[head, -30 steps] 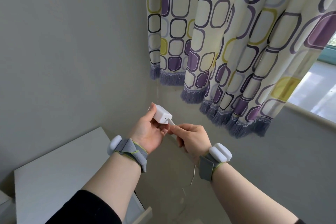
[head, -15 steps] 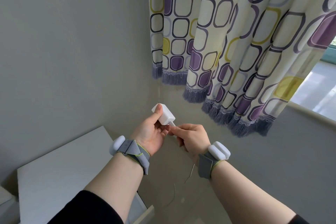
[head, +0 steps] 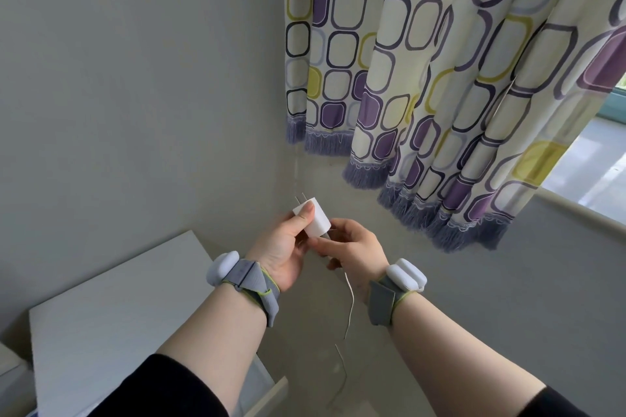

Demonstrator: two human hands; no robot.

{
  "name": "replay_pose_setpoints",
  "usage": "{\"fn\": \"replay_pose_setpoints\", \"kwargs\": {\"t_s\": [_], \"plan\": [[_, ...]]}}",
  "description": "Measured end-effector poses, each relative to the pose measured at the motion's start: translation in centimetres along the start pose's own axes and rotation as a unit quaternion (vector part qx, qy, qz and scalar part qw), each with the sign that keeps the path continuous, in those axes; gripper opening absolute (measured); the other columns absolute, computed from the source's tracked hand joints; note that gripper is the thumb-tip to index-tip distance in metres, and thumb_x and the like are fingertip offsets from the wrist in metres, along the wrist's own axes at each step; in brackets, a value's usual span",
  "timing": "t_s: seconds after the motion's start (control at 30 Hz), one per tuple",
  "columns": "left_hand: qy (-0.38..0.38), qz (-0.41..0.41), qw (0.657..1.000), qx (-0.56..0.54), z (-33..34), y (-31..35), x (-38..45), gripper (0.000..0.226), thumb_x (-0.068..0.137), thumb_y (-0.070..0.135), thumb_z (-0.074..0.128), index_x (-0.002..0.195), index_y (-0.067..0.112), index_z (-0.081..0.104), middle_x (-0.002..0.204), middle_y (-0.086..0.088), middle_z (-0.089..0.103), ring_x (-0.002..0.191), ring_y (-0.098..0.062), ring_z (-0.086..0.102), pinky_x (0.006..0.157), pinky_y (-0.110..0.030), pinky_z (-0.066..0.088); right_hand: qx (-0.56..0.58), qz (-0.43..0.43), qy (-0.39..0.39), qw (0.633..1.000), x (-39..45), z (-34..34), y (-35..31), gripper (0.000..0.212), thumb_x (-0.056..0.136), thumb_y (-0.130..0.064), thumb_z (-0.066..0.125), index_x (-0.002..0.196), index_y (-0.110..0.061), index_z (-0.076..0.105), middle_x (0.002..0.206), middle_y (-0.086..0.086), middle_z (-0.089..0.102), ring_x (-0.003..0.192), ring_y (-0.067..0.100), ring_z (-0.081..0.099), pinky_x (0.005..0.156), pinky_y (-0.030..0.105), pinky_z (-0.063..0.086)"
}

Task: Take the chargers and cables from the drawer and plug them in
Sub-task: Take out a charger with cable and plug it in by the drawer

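- Now the small white cube-shaped plastic charger (head: 313, 218) sits in the left hand (head: 283, 252), held up in front of the grey wall corner, above the gap between the cabinet and the wall.
- Compared with a second ago, the charger has turned: its two thin metal prongs (head: 300, 197) now point up and away toward the wall, where earlier they could not be seen and a broad white face was toward the camera.
- Left thumb lies along the charger's near face, and the other left fingers curl round its far side, gripping it.
- Right hand (head: 355, 249) pinches the plug end of the thin white cable (head: 349, 306) at the charger's lower end; earlier the short white connector showed between fingers and charger, and now the fingertips meet the charger's body and the connector is hidden.
- Below the right hand the cable hangs down in a loose line toward the floor, its lower stretch faint against the grey.
- Both hands have drifted slightly down and left in the view since half a second ago.
- Each wrist carries a grey fabric strap with a white plastic pod (head: 223, 266).
- At lower left stands a white flat-topped cabinet (head: 111, 315), its white drawer (head: 267, 393) pulled open beneath the left forearm.
- Hanging at upper right is a cream curtain with purple and yellow rounded squares and a blue-grey fringe (head: 440, 78), with a bright window sill (head: 582, 210) beyond.
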State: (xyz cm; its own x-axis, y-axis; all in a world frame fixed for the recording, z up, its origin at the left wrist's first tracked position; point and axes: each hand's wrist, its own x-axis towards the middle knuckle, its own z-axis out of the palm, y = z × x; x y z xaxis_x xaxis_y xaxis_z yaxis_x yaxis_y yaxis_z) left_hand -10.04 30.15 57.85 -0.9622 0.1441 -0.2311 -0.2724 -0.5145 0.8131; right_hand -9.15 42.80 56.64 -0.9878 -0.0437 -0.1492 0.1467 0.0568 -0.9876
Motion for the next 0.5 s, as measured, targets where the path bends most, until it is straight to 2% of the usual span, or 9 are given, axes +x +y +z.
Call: {"fn": "replay_pose_setpoints", "kwargs": {"t_s": [0.07,0.17,0.3,0.43,0.5], "plan": [[-0.01,-0.002,1.0,0.021,-0.5,-0.1,0.0,0.019,0.091,0.028,0.056,0.092,0.01,0.063,0.085,-0.01,0.063,0.077,-0.02,0.062,0.071,-0.028,0.05,-0.001,-0.011,0.003,1.0,0.0,0.5,0.1,0.052,0.049,-0.041,0.084,0.096,-0.021,0.07,0.071,-0.006,0.071,0.059,0.008,0.06,0.049,0.026,0.045],[-0.015,0.003,1.0,0.019,-0.9,-0.1,0.1,0.018,0.092,0.025,0.056,0.089,0.01,0.064,0.076,-0.005,0.071,0.069,-0.013,0.069,0.063,-0.022,0.055,-0.017,-0.019,0.009,1.0,0.3,0.8,0.1,0.053,0.051,-0.049,0.083,0.096,-0.022,0.071,0.067,-0.01,0.067,0.057,0.006,0.057,0.049,0.024,0.042],[-0.008,-0.014,1.0,-0.002,-1.8,0.2,0.5,0.016,0.092,0.026,0.056,0.091,0.015,0.068,0.083,0.001,0.075,0.08,-0.008,0.07,0.075,-0.019,0.051,-0.044,-0.033,0.027,0.998,1.4,1.0,-0.1,0.053,0.055,-0.044,0.084,0.102,-0.023,0.071,0.074,-0.012,0.067,0.063,0.002,0.058,0.057,0.02,0.041],[0.04,-0.072,0.997,-0.004,-3.2,-0.5,1.0,0.01,0.089,0.023,0.06,0.083,0.019,0.066,0.076,0.003,0.065,0.072,-0.008,0.057,0.071,-0.019,0.044,-0.062,-0.038,0.051,0.996,2.8,1.5,-0.5,0.057,0.048,-0.05,0.081,0.1,-0.028,0.072,0.073,-0.014,0.067,0.064,0.002,0.059,0.061,0.023,0.044],[0.062,-0.11,0.992,-0.004,-4.2,-1.5,1.6,0.005,0.09,0.014,0.058,0.086,0.015,0.062,0.079,-0.002,0.059,0.07,-0.011,0.054,0.071,-0.02,0.043,-0.053,-0.031,0.064,0.996,3.9,1.7,-0.1,0.047,0.045,-0.05,0.08,0.089,-0.034,0.073,0.069,-0.015,0.067,0.062,0.003,0.059,0.06,0.025,0.044]]}}
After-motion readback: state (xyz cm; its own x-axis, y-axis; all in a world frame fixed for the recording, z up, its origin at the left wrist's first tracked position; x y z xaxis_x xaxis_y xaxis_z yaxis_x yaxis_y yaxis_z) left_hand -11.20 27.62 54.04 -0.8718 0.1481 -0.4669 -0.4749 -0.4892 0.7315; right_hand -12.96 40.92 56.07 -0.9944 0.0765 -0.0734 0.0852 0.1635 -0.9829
